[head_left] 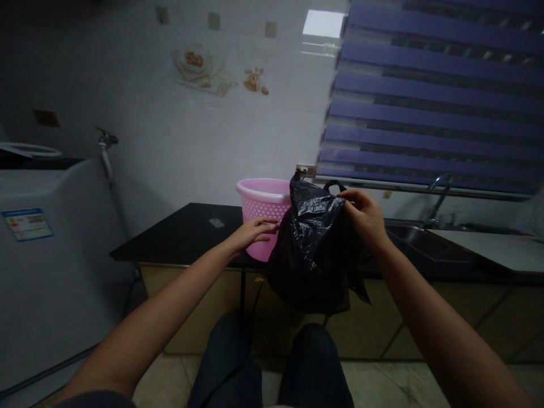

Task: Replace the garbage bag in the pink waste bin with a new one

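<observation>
A black plastic bag [312,249] hangs in front of me over the edge of a black counter [182,235]. My right hand [363,215] is closed on the bag's upper rim near a handle loop. My left hand [255,231] reaches to the bag's left edge with fingers curled, touching the bag and the side of a pink perforated basket [261,207]. The basket stands upright on the counter just behind the bag.
A white washing machine [51,249] stands at the left with a tap [106,141] above it. A sink [425,238] with a faucet [440,190] lies at the right under purple blinds [433,96]. My knees [272,362] are below the counter front.
</observation>
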Motion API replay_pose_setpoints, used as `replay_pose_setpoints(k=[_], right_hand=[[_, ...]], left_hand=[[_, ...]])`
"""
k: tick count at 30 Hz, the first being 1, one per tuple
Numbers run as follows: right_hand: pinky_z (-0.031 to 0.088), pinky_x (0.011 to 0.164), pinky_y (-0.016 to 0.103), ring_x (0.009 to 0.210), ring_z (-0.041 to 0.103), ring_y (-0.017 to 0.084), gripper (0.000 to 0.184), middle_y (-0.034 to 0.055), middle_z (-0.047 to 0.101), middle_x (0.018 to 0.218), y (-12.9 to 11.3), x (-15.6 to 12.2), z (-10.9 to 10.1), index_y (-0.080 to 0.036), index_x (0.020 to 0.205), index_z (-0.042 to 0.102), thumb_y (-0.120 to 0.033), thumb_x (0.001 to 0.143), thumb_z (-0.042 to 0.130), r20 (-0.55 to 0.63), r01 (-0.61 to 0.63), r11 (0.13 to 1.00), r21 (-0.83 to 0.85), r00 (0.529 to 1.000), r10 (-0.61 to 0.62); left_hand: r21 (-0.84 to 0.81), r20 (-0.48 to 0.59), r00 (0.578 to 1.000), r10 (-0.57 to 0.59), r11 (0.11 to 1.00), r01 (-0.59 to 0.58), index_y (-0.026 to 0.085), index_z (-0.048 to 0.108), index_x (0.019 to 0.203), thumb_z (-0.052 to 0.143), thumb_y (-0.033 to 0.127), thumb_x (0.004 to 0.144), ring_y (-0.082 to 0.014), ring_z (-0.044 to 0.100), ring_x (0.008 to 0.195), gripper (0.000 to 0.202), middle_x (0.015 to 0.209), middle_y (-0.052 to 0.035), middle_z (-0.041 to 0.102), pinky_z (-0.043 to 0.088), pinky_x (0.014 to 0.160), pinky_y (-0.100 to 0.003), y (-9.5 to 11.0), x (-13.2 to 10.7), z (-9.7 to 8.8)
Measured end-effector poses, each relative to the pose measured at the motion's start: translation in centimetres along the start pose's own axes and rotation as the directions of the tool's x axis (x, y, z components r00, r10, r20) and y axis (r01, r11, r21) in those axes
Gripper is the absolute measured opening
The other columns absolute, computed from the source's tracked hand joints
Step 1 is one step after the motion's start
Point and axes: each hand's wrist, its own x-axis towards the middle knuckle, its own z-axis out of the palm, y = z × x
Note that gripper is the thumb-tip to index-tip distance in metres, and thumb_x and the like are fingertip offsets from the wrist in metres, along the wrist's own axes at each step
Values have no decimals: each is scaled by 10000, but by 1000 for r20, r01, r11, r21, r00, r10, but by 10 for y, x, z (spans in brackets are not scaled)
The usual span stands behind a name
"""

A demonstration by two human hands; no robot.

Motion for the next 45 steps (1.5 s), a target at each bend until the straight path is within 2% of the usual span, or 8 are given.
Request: replay_pose_setpoints(k=[4, 7, 10, 19, 25, 29, 38, 45], right_hand=[[501, 699, 311, 774, 619, 174, 168, 47, 666, 853, -6, -1, -2, -181, 812, 637, -324, 749, 574, 9, -5, 1000, 12, 1000, 5], [503, 702, 305, 780, 621, 174, 168, 49, 666, 851, -11, -2, -5, -183, 811, 632, -332, 751, 583, 12, -16, 1000, 16, 1000, 16], [504, 710, 302, 788, 623, 172, 180, 51, 666, 856, -15, -3, -9, -179, 815, 628, -344, 751, 596, 14, -25, 999, 37, 1000, 24], [512, 712, 308, 742, 622, 169, 184, 44, 672, 833, -17, -5, -14, -186, 802, 635, -354, 727, 633, -5, -63, 995, 77, 998, 63], [511, 686, 301, 725, 617, 163, 200, 39, 673, 828, -12, -4, -19, -186, 807, 638, -364, 718, 651, -17, -68, 995, 78, 997, 70], [512, 747, 320, 752, 620, 161, 195, 25, 666, 809, -9, -3, -22, -188, 799, 640, -361, 714, 671, -20, -46, 995, 89, 999, 48], [503, 847, 347, 823, 623, 161, 117, 17, 663, 844, -20, -3, -28, -206, 796, 639, -288, 723, 677, -32, -10, 992, 126, 999, 15], [515, 826, 336, 810, 622, 150, 140, 21, 652, 857, -21, -5, -33, -202, 821, 631, -299, 732, 677, -35, 0, 991, 132, 999, 5]], left_hand=[[-14, 41, 999, 18, 1000, -18, 186, 690, 883, 693, 198, 701, -214, 631, 905, 183, 943, -96, 699, 470, 765, -342, -9, 8, 14], [-14, -17, 998, 65, 998, -66, 191, 674, 882, 670, 152, 685, -210, 612, 925, 200, 991, -93, 679, 465, 763, -329, -13, 14, 21], [-11, -82, 995, 59, 998, -60, 189, 651, 892, 655, 127, 675, -205, 604, 907, 226, 981, -91, 668, 462, 748, -325, -13, 19, 25], [-7, -52, 997, 48, 999, -49, 169, 639, 762, 679, 125, 622, -173, 593, 757, 152, 789, -50, 650, 449, 730, -322, -10, 19, 31], [4, -72, 996, 60, 998, -59, 169, 651, 756, 720, 193, 599, -165, 573, 767, 174, 815, -41, 644, 418, 701, -294, 1, 12, 31], [-20, -66, 996, 67, 997, -68, 169, 655, 792, 724, 253, 613, -145, 568, 742, 209, 819, -30, 645, 404, 689, -273, 9, 5, 27], [-38, -146, 984, 100, 994, -107, 168, 637, 686, 721, 215, 591, -100, 504, 592, 135, 663, 4, 596, 353, 564, -232, 36, -13, 22], [-46, -163, 977, 138, 988, -147, 155, 659, 703, 748, 225, 553, -110, 542, 618, 188, 687, -10, 628, 387, 545, -213, 54, -25, 18]])
